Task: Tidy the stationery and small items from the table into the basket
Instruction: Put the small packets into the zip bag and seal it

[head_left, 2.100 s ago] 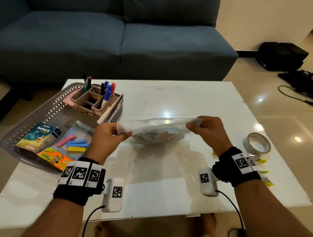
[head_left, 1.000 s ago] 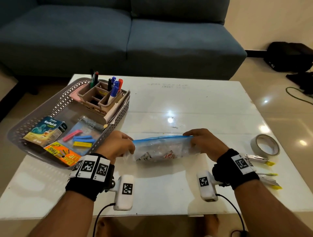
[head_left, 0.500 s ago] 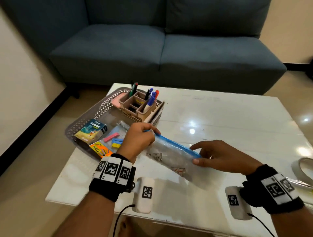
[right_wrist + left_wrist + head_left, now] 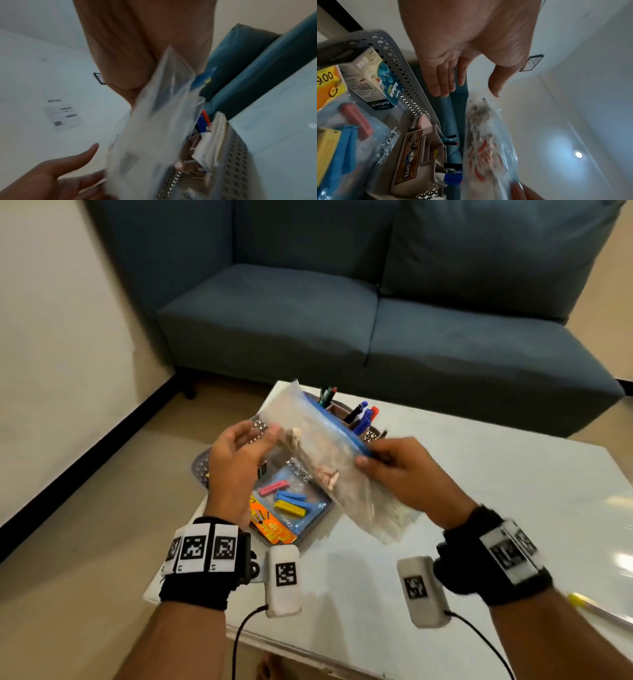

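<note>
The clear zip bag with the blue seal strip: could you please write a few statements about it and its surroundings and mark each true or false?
1. The right hand pinches the clear zip bag with the blue seal strip. True.
2. The bag lies flat on the white table. False: it is held in the air over the grey perforated basket.
3. The left hand is a closed fist. False: its fingers are straight.
4. Markers stand in the beige desk organiser inside the basket. True.

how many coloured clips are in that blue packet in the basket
4: in the blue packet on the basket floor lie a pink clip, two blue clips beside it and a yellow clip nearest the camera. The zip bag may hide more.
</note>
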